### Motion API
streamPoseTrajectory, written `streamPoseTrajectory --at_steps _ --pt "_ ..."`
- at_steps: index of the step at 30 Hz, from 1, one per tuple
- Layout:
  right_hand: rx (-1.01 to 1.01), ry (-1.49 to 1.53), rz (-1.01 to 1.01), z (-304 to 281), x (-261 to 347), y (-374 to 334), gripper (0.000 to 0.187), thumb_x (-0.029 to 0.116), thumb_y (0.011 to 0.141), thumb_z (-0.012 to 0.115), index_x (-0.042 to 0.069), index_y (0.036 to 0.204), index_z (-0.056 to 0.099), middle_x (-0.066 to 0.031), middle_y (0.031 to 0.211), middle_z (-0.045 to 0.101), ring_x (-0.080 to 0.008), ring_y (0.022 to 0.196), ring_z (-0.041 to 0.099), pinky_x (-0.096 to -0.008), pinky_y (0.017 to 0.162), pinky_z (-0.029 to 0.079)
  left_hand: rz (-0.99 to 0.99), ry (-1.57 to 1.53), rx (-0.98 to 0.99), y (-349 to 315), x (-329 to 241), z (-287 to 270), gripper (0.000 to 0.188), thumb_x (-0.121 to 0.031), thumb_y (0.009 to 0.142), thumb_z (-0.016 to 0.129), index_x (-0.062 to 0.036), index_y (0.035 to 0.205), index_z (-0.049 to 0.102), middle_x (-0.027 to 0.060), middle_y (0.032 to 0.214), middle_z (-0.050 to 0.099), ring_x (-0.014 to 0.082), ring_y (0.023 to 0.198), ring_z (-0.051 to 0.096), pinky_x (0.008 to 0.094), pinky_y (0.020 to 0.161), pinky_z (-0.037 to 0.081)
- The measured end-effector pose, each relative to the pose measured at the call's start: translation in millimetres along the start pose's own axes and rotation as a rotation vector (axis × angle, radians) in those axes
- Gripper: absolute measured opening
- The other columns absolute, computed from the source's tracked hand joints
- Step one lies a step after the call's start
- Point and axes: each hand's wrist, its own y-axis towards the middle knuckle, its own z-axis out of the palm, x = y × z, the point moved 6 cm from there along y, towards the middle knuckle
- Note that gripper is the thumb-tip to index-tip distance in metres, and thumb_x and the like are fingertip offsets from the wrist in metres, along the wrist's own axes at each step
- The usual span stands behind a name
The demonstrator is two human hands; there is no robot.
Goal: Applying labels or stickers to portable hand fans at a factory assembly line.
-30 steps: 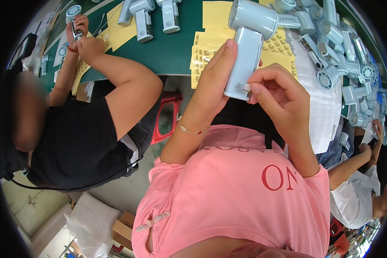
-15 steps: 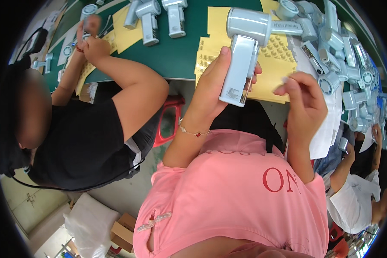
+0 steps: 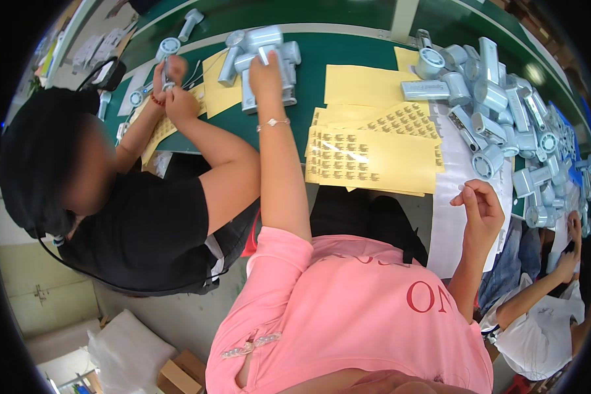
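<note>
While left hand (image 3: 267,77) grips hammer-shaped pale-blue plastic fan (image 3: 282,65) (probably light, stiff, slippery; best held mid-handle), right hand (image 3: 481,202) curls, contents unclear.

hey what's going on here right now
A person in pink has the left hand on a cluster of light-blue handheld fans. The right hand is raised, fingers curled; whether it holds anything is unclear. Yellow sticker sheets lie on the green table, with a larger fan heap to the right. On the left, a co-worker in black handles another fan.
</note>
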Motion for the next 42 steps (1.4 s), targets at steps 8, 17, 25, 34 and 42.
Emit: streamPoseTrajectory --at_steps 8,17,25,34,42 --pt "-0.025 0.044 0.023 -19 -13 8 0.009 -0.002 0.083 0.057 -0.006 0.091 0.057 -0.0068 0.083 0.057 -0.0115 0.066 0.057 -0.0219 0.063 0.046 0.096 0.332 -0.163 -6 8 -25 0.049 -0.037 0.077 0.061 -0.0008 0.11 0.057 0.0245 0.098 0.06 0.0388 0.092 0.056 0.0422 0.081 0.045" --pt "0.029 0.098 0.017 -21 -10 7 0.009 -0.003 0.083 0.057 -0.006 0.091 0.057 -0.0067 0.086 0.056 -0.0118 0.068 0.056 -0.0221 0.064 0.046 0.306 0.479 -0.361 -60 -64 -39 0.055 -0.033 0.067 0.072 0.0005 0.107 0.055 0.0207 0.102 0.058 0.0375 0.096 0.053 0.0445 0.083 0.042" --pt "0.077 0.136 -0.035 -7 6 5 0.009 -0.004 0.081 0.058 -0.006 0.089 0.057 -0.0072 0.086 0.055 -0.0115 0.068 0.057 -0.0212 0.063 0.046 0.82 0.348 0.713 -169 -184 155 0.041 -0.03 0.071 0.071 -0.0036 0.1 0.059 0.016 0.101 0.058 0.0302 0.096 0.056 0.0375 0.083 0.045" --pt "0.221 0.005 0.032 14 8 16 0.007 -0.003 0.081 0.058 -0.005 0.088 0.058 -0.0062 0.086 0.055 -0.0101 0.067 0.056 -0.0199 0.061 0.046 0.714 -0.092 0.476 -158 -175 124 0.06 -0.023 0.063 0.075 0.0025 0.111 0.048 0.0178 0.106 0.049 0.0297 0.084 0.057 0.0348 0.075 0.049" --pt "0.596 -0.234 0.113 108 -30 38 0.009 0.006 0.078 0.062 -0.001 0.084 0.061 -0.0057 0.072 0.056 -0.0109 0.062 0.054 -0.0238 0.056 0.043 -0.166 -0.783 0.667 -161 -88 -5 0.058 -0.03 0.067 0.076 0.0028 0.107 0.048 0.008 0.087 0.058 0.011 0.075 0.057 0.0279 0.069 0.047"
